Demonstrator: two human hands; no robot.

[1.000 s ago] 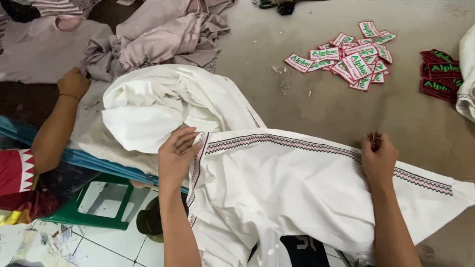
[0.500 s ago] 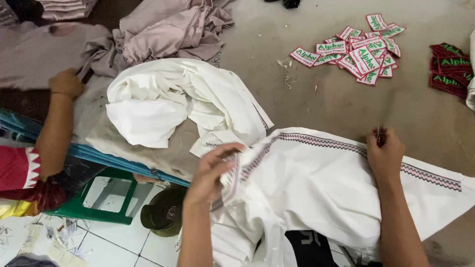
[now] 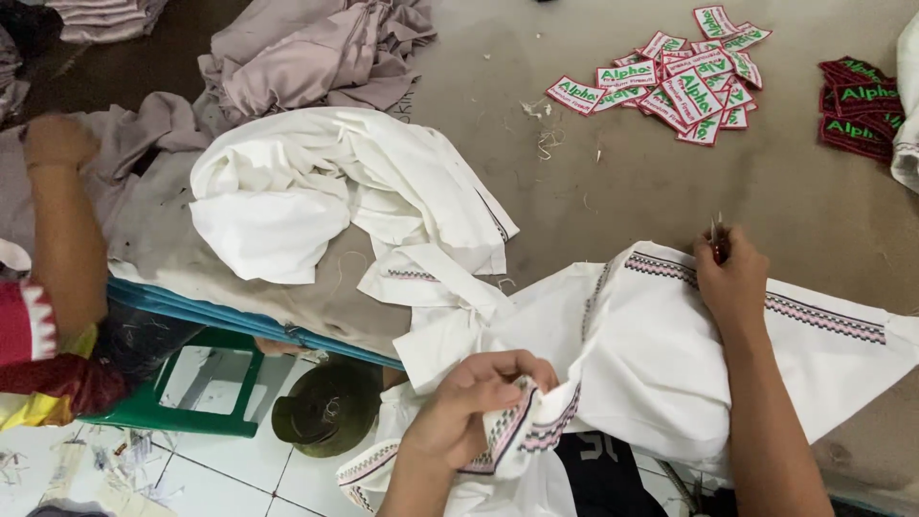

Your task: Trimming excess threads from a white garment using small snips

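Note:
A white garment [image 3: 661, 354] with a dark patterned trim band lies across the near edge of the table. My left hand [image 3: 474, 412] grips a bunched fold of its trimmed edge, pulled toward me. My right hand [image 3: 732, 278] rests on the cloth further right and pinches a small metal tool, likely thread snips [image 3: 716, 235], pointing up from the fingers. A second crumpled white garment [image 3: 316, 196] lies to the left on the table.
White embroidered patches [image 3: 675, 81] and dark red patches [image 3: 857, 105] lie at the back right. Greyish-pink garments [image 3: 306, 57] are heaped at the back left. Another person's arm [image 3: 62, 230] reaches in from the left. A green stool [image 3: 163, 412] and a dark round object [image 3: 321, 412] stand below.
My left hand has lifted off the flat cloth, gathered the trimmed edge and drawn it toward me. The garment has shifted right and bunched. My right hand stays on the trim.

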